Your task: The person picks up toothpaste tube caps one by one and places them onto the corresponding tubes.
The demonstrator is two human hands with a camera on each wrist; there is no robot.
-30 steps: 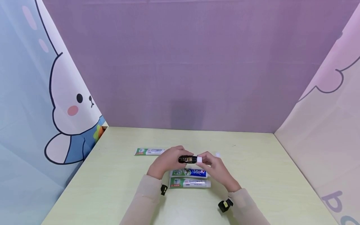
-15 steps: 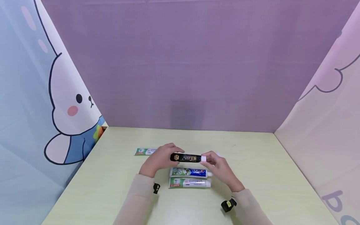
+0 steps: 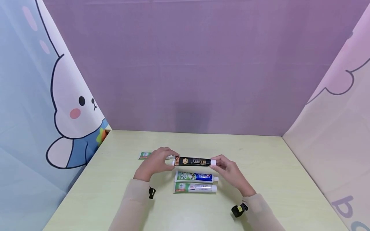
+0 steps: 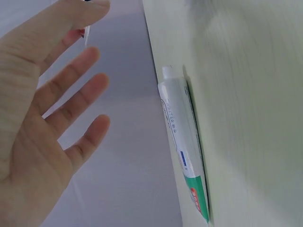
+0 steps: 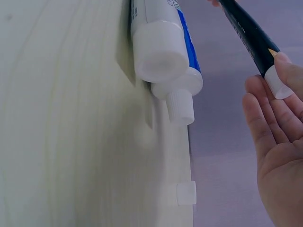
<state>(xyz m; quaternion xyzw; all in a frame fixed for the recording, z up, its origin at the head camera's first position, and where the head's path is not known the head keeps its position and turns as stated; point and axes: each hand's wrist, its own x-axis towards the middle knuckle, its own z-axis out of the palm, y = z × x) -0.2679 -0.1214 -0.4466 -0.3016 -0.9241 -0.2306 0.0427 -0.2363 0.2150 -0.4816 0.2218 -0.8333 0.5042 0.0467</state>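
Observation:
A black toothpaste tube [image 3: 193, 161] with gold lettering is held level above the table by both hands. My left hand [image 3: 153, 164] pinches its flat end between thumb and fingertips. In the left wrist view, the other left fingers [image 4: 71, 113] are spread and only a sliver of the tube shows. At the opposite end, my right hand [image 3: 231, 173] pinches the white cap [image 5: 277, 82] with thumb and forefinger. Nearer the body lie a green-and-blue toothpaste tube [image 3: 193, 176] and a green-and-white toothpaste tube [image 3: 196, 188], side by side, white ends to the right.
Another green-and-white toothpaste tube [image 4: 182, 142] lies farther back on the table, partly behind the left hand in the head view. A small white cap-like piece [image 5: 186, 193] sits on the pale table [image 3: 254, 154]. A purple cloth [image 3: 185, 64] stands behind, with printed curtains at both sides.
My left hand has slid left along the black tube to its flat end, uncovering its printed side. The right hand, still on the cap, has shifted slightly right.

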